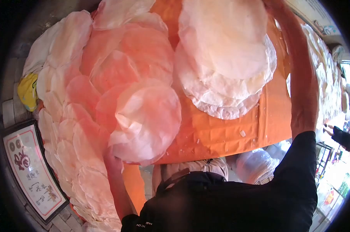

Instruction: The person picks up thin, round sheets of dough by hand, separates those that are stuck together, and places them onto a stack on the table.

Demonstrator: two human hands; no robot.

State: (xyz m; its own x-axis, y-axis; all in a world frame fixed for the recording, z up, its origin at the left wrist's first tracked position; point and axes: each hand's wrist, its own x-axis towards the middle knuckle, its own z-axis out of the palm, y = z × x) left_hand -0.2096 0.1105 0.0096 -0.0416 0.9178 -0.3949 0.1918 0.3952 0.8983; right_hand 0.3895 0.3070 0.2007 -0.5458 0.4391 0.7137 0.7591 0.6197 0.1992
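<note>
My left hand [113, 159] is at the lower left edge of a thin, round, whitish sheet [151, 116]. The sheet overlaps other pinkish sheets and looks wrinkled near its middle. Its edge covers most of my fingers, so their grip is hidden. My right forearm [300, 81] reaches up along the right side, and the hand itself lies beyond the top edge of the view. Left of that forearm, a stack of pale round sheets [225, 42] rests on the orange cloth [237, 135].
Many overlapping pale sheets [72, 147] run down the left side. Beside them are a yellow bag [28, 92] and a framed sign [35, 170]. Clear plastic bags [256, 164] sit below the table edge. More sheets [326, 69] and a person [341, 137] are at the far right.
</note>
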